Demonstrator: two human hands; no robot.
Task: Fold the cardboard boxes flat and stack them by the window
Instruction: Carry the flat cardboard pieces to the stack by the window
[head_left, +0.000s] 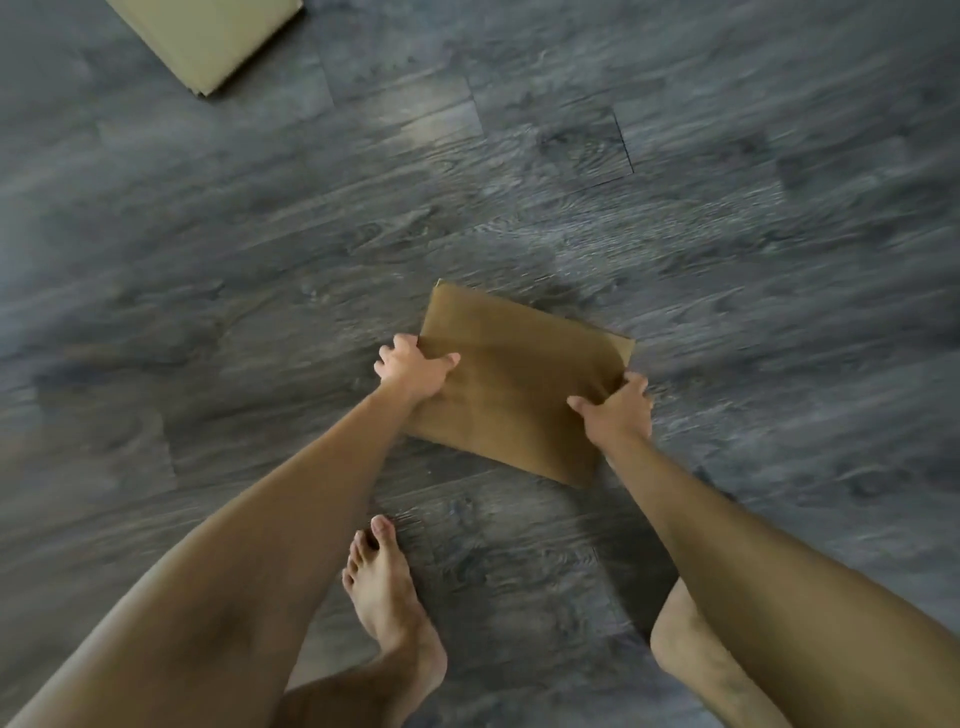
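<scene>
A flattened brown cardboard box (519, 379) is held just above the grey wood floor, in the middle of the view. My left hand (413, 366) grips its left edge, thumb on top. My right hand (618, 405) grips its right edge, thumb on the top face and fingers curled round the side. Both arms reach forward and down to it. A second flat piece of cardboard (208, 36), lighter in colour, lies on the floor at the top left, partly cut off by the frame.
My bare left foot (387, 587) stands on the floor (727, 208) below the box, and my right knee (685, 634) shows at the lower right. Dark grey wood-look planks fill the view. The picture is blurred by motion.
</scene>
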